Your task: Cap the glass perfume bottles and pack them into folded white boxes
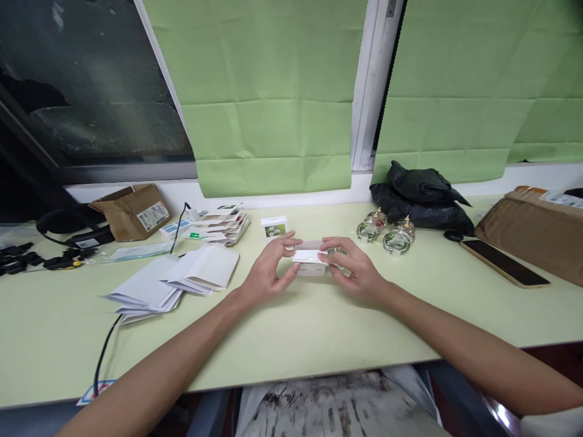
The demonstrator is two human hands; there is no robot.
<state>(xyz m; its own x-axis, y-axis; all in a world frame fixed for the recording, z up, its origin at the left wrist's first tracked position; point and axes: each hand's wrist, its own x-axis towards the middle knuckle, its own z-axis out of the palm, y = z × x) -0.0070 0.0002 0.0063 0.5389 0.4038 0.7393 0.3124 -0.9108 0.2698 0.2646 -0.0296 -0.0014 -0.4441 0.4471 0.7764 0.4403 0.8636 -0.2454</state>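
Note:
A small white box [310, 261] rests on the pale green table [291, 328], its top flap partly raised. My left hand [268, 270] grips its left side with curled fingers and the thumb on the front. My right hand [353, 267] holds the right side, fingertips pressing on the flap. A second white box with a flower picture [274, 227] stands just behind. Two round glass bottles [386, 233] sit to the right of my right hand.
A pile of flat white cartons [173, 279] lies at left, with printed cards [221, 221] behind. A brown cardboard box [134, 211], black cables [45, 255], a black bag [421, 194], a phone [503, 262] and a brown parcel [532, 227] line the back and right.

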